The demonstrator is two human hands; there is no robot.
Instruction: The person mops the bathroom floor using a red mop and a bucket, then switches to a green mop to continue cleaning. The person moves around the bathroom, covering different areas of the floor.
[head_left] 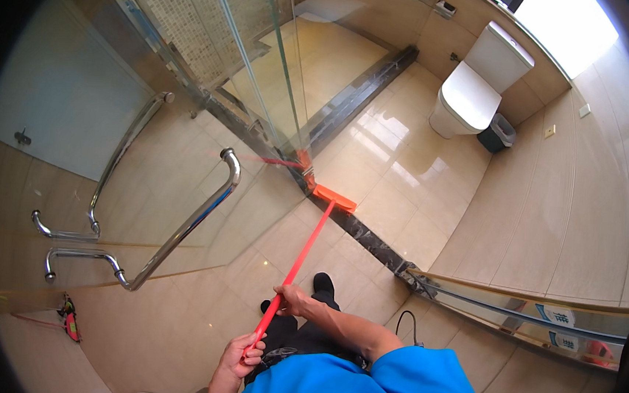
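Observation:
Both of my hands hold one long red pole (305, 253) with a wide, flat orange head (335, 198). Whether that head is a brush or a squeegee I cannot tell. Near the pole's end, my left hand (243, 353) is closed around it. Farther up, in front of my legs, my right hand (291, 300) is wrapped around the pole too. The orange head lies at the dark stone sill (370, 241), close to the bottom edge of the shower glass, where an orange reflection shows. Its underside is hidden.
A glass door with a chrome handle (187, 223) stands to my left. Beyond the sill are a white toilet (470, 98) and a dark bin (497, 134). Another glass panel (520, 309) runs along the right. A small pink-and-black object (69, 317) shows at lower left.

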